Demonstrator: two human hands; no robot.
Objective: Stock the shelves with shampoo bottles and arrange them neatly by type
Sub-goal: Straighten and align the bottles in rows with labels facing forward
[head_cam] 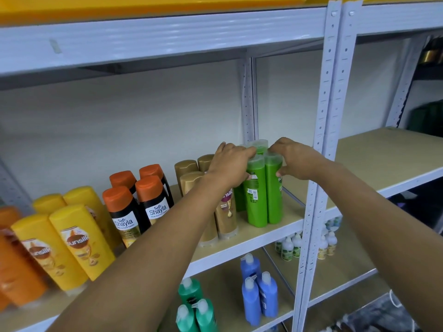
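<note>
Several green shampoo bottles point(257, 195) stand in a tight cluster at the right end of the middle shelf point(251, 236). My left hand point(230, 164) grips the left side of the cluster near the caps. My right hand point(297, 161) grips its right side, thumb on the front right bottle. To the left along the same shelf stand gold bottles point(189, 178), black bottles with orange caps point(134, 207), yellow bottles point(72, 238) and orange bottles point(14, 264), grouped by type. My left forearm hides part of the gold group.
White metal uprights point(321, 164) divide this bay from a bare wooden shelf point(383, 159) on the right. Below stand blue pump bottles point(259, 291), green pump bottles point(194, 307) and small white bottles point(290, 245). Yellow bins point(143, 3) sit on the top shelf.
</note>
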